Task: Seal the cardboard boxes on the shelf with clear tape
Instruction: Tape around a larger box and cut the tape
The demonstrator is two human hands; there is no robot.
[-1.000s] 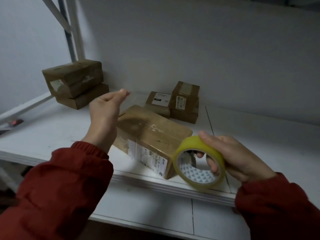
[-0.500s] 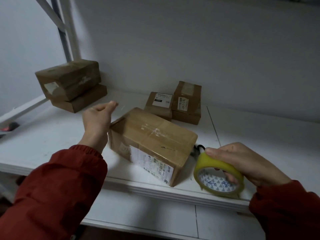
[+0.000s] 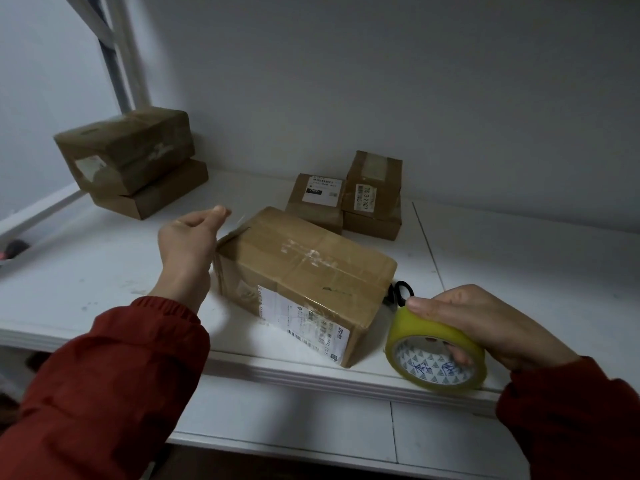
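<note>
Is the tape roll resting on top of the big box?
No, the right hand holds the tape roll beside the box.

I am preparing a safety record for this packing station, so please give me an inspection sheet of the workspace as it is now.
Surface: white shelf board, lightly marked.
Job's things: large brown cardboard box in the middle, taped, label on front; yellowish roll of clear tape at the front edge; two stacked brown boxes back left; three small brown boxes back centre.
Clutter: black scissors behind the large box, partly hidden; dark object far left, unclear.
Grippers: left hand pinched by the box's far left corner, contents unclear; right hand grips the roll.
Cables: nothing seen.
Surroundings: grey wall, white shelf post.
</note>
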